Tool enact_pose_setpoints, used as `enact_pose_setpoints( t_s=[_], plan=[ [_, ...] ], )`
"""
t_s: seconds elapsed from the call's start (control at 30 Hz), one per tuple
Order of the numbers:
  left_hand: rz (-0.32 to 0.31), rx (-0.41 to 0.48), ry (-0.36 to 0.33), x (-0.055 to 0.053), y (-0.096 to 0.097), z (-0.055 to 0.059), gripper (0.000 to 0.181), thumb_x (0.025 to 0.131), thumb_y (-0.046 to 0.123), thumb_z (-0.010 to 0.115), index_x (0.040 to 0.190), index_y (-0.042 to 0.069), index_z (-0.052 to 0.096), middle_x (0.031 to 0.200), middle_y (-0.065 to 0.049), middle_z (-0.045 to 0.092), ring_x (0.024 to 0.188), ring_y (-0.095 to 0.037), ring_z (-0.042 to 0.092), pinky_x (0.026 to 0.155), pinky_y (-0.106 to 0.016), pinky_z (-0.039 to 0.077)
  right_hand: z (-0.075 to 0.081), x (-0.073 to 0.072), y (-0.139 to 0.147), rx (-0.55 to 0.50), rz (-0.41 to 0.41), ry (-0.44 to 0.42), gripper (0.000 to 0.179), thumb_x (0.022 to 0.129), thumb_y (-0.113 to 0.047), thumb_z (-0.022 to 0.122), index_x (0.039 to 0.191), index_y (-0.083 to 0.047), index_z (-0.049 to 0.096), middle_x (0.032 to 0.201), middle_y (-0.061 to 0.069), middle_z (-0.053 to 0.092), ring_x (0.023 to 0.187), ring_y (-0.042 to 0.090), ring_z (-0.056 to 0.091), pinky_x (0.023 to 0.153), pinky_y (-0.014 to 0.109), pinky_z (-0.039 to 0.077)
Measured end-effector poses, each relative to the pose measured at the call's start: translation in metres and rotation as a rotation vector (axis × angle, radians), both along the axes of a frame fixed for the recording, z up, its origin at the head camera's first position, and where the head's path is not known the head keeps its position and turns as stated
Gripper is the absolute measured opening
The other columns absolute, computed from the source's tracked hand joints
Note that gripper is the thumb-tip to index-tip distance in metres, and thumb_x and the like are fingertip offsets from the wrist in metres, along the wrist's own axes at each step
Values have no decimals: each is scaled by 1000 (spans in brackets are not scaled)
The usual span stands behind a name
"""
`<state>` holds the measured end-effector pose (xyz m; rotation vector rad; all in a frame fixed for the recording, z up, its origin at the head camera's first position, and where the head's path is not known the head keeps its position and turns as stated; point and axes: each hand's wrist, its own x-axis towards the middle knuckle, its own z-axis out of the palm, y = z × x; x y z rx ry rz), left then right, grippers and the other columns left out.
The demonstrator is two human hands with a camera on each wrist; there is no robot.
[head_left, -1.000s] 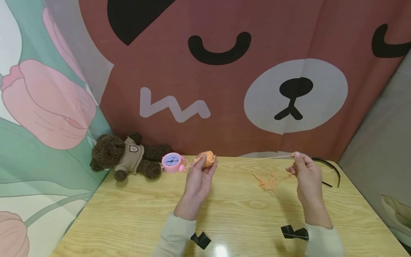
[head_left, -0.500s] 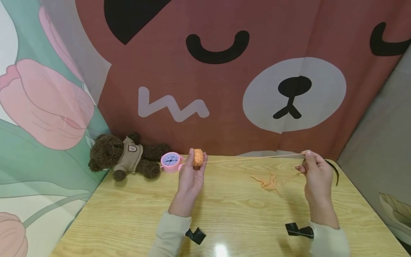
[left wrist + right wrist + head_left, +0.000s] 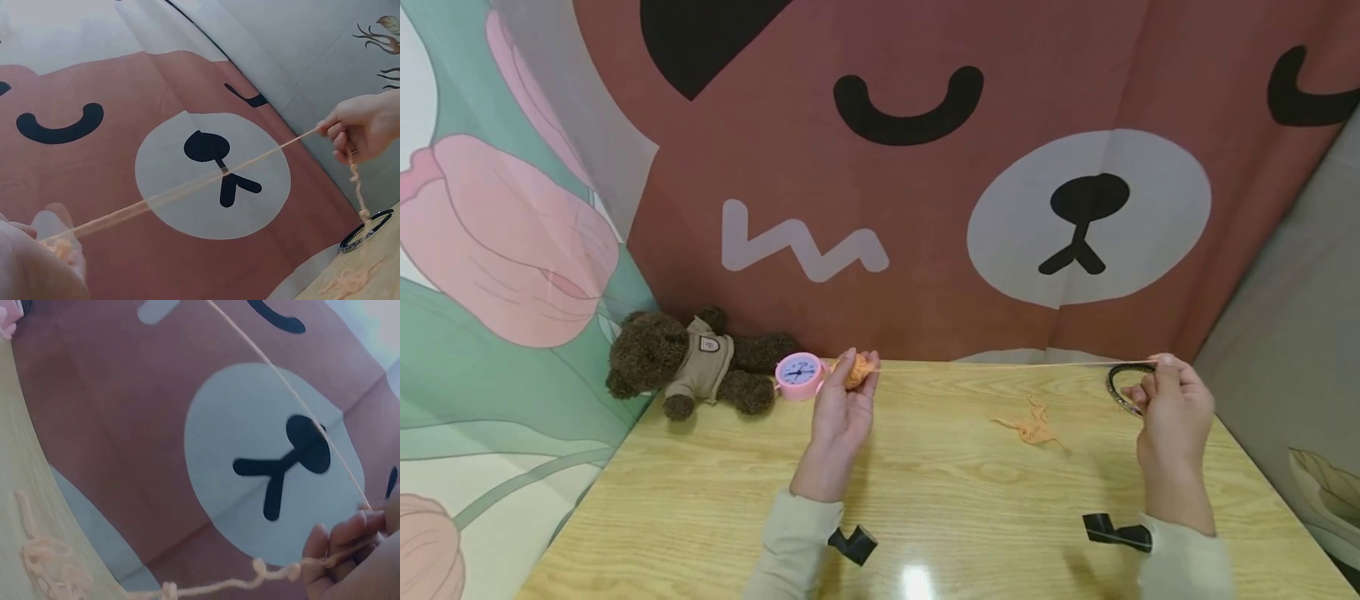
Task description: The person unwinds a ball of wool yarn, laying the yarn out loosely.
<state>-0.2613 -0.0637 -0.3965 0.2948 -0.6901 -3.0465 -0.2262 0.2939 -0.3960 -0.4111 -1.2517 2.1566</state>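
In the head view my left hand (image 3: pixel 841 417) grips a small orange ball of yarn (image 3: pixel 857 372) between thumb and fingers, above the table's back edge. A taut strand of yarn (image 3: pixel 1000 367) runs from the ball across to my right hand (image 3: pixel 1176 408), which pinches its far end between thumb and forefinger. From under the right hand's curled fingers a kinked yarn tail (image 3: pixel 356 187) hangs down in the left wrist view. It leads towards a loose tangle of yarn (image 3: pixel 1033 427) lying on the table.
A black headband (image 3: pixel 1116 390) lies by the right hand at the back of the wooden table (image 3: pixel 955 500). At the back left are a pink alarm clock (image 3: pixel 799 377) and a brown teddy bear (image 3: pixel 703 367). A bear-print curtain (image 3: pixel 925 308) hangs behind.
My right hand has moved to the right, lengthening the taut strand. The left hand has shifted slightly left and turned the ball. The loose tangle stays about where it was.
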Motion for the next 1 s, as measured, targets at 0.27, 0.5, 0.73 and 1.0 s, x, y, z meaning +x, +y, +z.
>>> enact_pose_setpoints(
  t_s=[0.27,0.5,0.73,1.0],
  plan=[
    [-80,-23,30,2,2,-1,12,105,12,54,110,8,44,119,-16,47,101,-21,64,87,-20,60,-3,0,14,1,-9,-101,29,106,-26,50,85,-8,50,65,-1,44,54,12,46,51,21,53],
    [-205,-61,40,8,13,-1,17,105,14,54,117,6,45,124,-15,49,106,-20,64,93,-21,59,-15,-3,8,635,161,-430,29,107,-41,46,107,-16,62,89,-15,57,74,2,61,69,10,51],
    [-261,-119,65,12,21,-4,14,105,14,54,115,6,49,120,-12,53,101,-16,67,91,-19,59,-24,-6,1,1016,238,-444,46,108,-44,40,126,-8,63,111,5,70,89,4,68,78,26,59],
    [-397,-225,126,22,40,-10,4,107,12,50,105,9,51,113,-13,60,97,-15,69,87,-17,59,-21,-9,-41,1219,531,-233,52,110,-43,38,145,-8,54,131,19,67,116,37,66,90,51,59]
  ],
)
